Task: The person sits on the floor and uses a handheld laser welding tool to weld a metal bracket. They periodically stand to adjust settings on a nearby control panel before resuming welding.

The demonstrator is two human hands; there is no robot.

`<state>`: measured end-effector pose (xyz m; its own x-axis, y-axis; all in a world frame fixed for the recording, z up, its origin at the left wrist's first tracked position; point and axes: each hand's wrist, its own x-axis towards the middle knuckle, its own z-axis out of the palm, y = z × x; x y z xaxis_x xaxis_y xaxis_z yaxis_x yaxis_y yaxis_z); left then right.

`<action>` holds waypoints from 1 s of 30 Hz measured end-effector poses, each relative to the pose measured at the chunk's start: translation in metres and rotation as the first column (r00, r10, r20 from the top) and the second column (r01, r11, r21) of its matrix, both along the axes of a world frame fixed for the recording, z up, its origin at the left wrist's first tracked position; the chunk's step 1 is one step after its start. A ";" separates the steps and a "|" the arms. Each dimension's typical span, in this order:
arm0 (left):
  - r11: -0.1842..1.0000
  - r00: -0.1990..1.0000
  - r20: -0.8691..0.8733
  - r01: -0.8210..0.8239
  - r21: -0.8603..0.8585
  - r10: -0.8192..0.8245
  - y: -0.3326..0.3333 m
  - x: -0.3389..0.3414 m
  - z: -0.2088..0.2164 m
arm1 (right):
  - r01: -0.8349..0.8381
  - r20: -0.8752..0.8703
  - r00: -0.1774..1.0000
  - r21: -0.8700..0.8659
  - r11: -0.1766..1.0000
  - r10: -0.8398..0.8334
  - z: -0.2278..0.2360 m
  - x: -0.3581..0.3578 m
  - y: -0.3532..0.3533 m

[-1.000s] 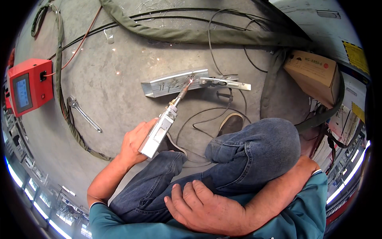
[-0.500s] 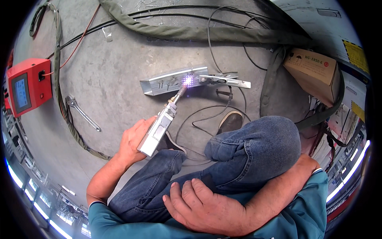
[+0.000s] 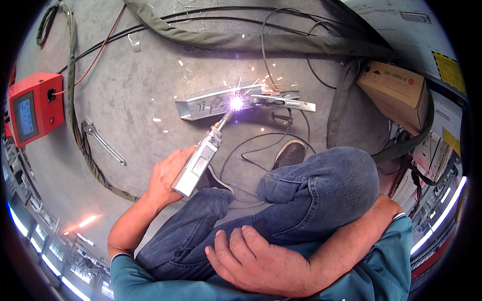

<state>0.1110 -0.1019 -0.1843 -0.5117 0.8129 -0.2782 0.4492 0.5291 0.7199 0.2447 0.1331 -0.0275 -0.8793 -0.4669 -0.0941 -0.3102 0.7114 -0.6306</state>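
Observation:
My left hand (image 3: 167, 175) is wrapped around a silver, boxy handheld welding torch (image 3: 200, 163). The torch slants up and right, its narrow nozzle ending at a bright violet-white arc. That glare hides the exact contact spot on an angled metal channel piece (image 3: 201, 106), which lies on the floor with several small raised bits on its face. Locking pliers (image 3: 288, 103) are clamped at the channel's right end. Loosely curved and holding nothing, my right hand (image 3: 256, 263) lies across my lap with fingers slightly apart.
A red machine with a screen (image 3: 37, 109) stands at left, near an adjustable wrench (image 3: 104, 143) on the floor. Thick sleeved cable (image 3: 241, 42) crosses the far side. At right sits a cardboard box (image 3: 394, 93). Thin cables loop near my shoe (image 3: 290, 153); sparks fly around.
The arc has grown much brighter, and sparks now spray outward, some reaching far left. My left hand and the torch have shifted very slightly; my right hand stays put.

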 end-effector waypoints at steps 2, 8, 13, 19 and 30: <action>1.000 1.000 0.006 -0.003 -0.001 0.003 0.000 0.000 0.001 | -0.139 -0.060 0.988 0.043 0.989 0.141 0.001 0.000 0.000; 1.000 1.000 -0.004 -0.007 0.006 0.007 0.001 0.001 0.002 | -0.248 -0.119 0.956 0.155 0.956 0.267 -0.001 0.000 0.001; 1.000 1.000 0.004 0.002 -0.006 -0.002 -0.001 0.001 0.004 | -0.269 -0.182 0.936 0.179 0.946 0.300 -0.008 0.003 -0.001; 1.000 1.000 -0.013 0.015 0.007 -0.015 -0.006 0.002 0.002 | -0.380 0.144 0.917 0.025 0.925 0.373 0.013 -0.004 -0.001; 0.999 1.000 -0.004 -0.005 0.038 0.005 -0.012 0.006 0.008 | -0.197 -0.004 0.980 0.115 0.974 0.199 0.009 -0.010 0.001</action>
